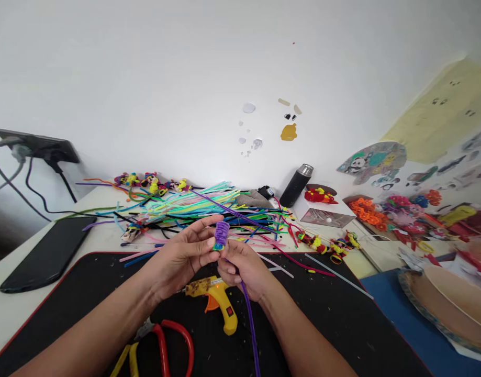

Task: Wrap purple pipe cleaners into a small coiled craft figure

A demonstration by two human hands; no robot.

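Note:
Between finger and thumb, my left hand [189, 246] grips a purple coil of pipe cleaner [222, 233] with a bit of green and yellow at its lower end. My right hand [242, 264] is closed at the coil's base, pinching a long purple pipe cleaner [249, 319] whose tail hangs down toward me. Just beneath both hands, a yellow glue gun [226, 309] with an orange trigger lies on the black mat [303, 324]. Red-handled pliers [161, 340] and a yellow-handled tool [129, 360] rest at the lower left, partly hidden by my left forearm.
Piled pipe cleaners [193, 204] stretch along the back of the table. Small figures [322, 244] lie at the right. A black phone [47, 254] is at the left, a dark flask [295, 187] and a white box [326, 212] near the wall, a round bowl [456, 298] far right.

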